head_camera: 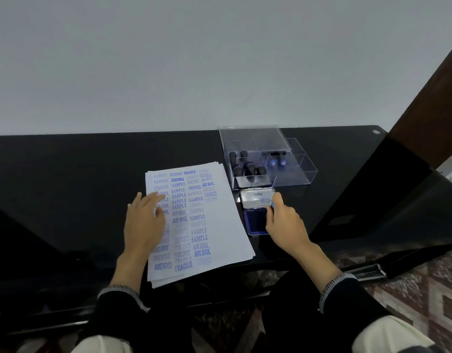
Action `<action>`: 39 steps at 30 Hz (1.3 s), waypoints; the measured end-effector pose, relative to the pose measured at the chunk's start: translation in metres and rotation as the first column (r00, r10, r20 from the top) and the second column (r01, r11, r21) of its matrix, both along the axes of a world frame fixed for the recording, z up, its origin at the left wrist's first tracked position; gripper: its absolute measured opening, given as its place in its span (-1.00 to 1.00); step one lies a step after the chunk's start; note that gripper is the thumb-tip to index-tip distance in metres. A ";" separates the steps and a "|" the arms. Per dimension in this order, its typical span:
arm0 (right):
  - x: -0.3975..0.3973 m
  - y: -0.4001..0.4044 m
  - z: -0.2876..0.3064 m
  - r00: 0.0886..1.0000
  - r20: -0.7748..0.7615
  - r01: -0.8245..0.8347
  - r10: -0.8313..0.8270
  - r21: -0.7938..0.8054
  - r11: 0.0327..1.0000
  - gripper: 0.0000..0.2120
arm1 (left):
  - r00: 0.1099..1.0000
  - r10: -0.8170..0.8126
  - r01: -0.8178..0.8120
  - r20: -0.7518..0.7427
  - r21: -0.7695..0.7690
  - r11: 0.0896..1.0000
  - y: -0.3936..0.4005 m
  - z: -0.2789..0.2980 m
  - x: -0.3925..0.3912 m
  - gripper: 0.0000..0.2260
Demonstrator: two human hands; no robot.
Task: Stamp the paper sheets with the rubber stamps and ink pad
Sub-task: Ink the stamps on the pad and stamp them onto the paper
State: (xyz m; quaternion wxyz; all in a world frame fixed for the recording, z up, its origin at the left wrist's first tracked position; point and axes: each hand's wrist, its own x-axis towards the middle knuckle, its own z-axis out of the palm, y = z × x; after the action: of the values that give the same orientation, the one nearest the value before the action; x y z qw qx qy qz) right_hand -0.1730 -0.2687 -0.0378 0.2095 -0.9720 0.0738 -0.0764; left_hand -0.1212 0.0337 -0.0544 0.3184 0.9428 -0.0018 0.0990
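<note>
A stack of white paper sheets (220, 225) lies on the black table, the top one covered in blue stamped words. My left hand (143, 222) rests flat on the sheet's left side, fingers straight. The ink pad (255, 221) sits open just right of the paper, its lid (256, 198) folded back. My right hand (283, 222) is over the pad's right edge and grips a small blue-topped rubber stamp (272, 205), mostly hidden by the fingers.
A clear plastic box (296, 171) behind the ink pad holds several black-handled stamps (249, 168) and two blue-tipped ones (277, 163). The black table (79, 174) meets a pale wall behind. A dark wooden post (428, 103) stands at the right.
</note>
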 end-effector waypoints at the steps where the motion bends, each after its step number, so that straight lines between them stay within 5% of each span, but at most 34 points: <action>1: 0.000 0.001 0.000 1.000 0.002 -0.002 0.002 -0.028 1.000 -0.90 | 1.000 -0.007 0.008 -0.019 0.055 0.998 0.006 -0.003 0.001 -0.64; 11: 0.001 -0.001 -0.001 1.000 0.007 -0.004 0.004 0.005 1.000 -0.86 | 0.998 -0.007 0.014 -0.059 0.120 0.993 0.017 -0.024 -0.004 -0.47; 16: 0.003 0.000 -0.003 1.000 0.000 -0.012 0.013 -0.078 0.997 -0.89 | 0.999 -0.006 0.010 -0.042 0.099 0.995 0.015 -0.025 -0.005 -0.49; 22: 0.001 -0.005 0.000 1.000 0.001 -0.003 0.003 0.091 0.996 -0.84 | 0.999 0.008 -0.005 -0.032 0.085 0.996 0.015 -0.028 -0.004 -0.51; 27: -0.007 0.000 -0.005 0.999 0.049 -0.009 0.009 -0.009 1.000 -0.85 | 1.000 0.016 -0.015 -0.010 0.080 0.997 0.014 -0.029 -0.003 -0.57; 39: -0.016 0.001 -0.006 0.997 0.072 0.016 -0.018 0.031 0.999 -0.84 | 1.000 0.017 -0.016 -0.005 0.108 0.994 0.014 -0.031 0.000 -0.62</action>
State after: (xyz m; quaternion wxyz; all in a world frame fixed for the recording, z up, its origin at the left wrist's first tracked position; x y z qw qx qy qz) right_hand -0.1887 -0.2681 -0.0439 0.2262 -0.9646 0.0754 -0.1124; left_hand -0.1217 0.0482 -0.0854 0.2663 0.9588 0.0016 0.0984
